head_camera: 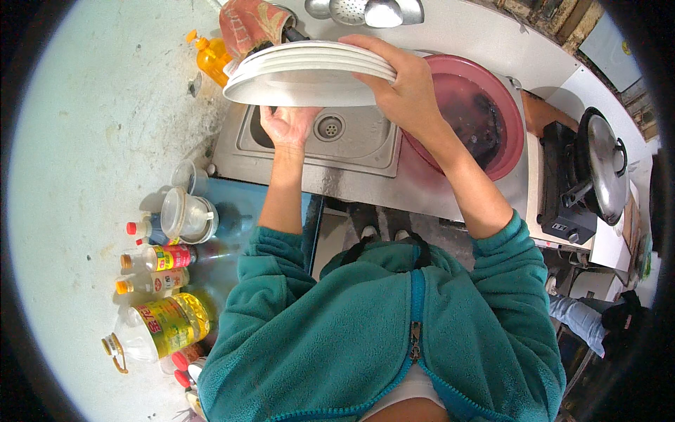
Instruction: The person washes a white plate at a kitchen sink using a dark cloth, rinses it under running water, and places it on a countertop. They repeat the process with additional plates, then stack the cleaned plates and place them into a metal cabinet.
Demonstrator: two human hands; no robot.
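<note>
Both of my hands hold a stack of several white plates (311, 79), tilted on edge above a stainless steel sink (364, 137). My right hand (408, 84) grips the right rim, thumb on one face and fingers on the other. My left hand (290, 125) supports the stack from below at its lower left, its fingertips hidden behind the plates. The sink's drain (330, 127) shows beneath. Right of the sink stands a red plastic basin (514, 121) with water and dark items in it.
An orange soap bottle (212, 57) and a patterned cloth (250, 24) stand behind the plates. Metal ladles (383, 13) hang at the back. At right, a lidded pan (606, 163) sits on a black stove (561, 211). An oil jug (171, 324), bottles and plastic tubs (184, 213) line the left wall.
</note>
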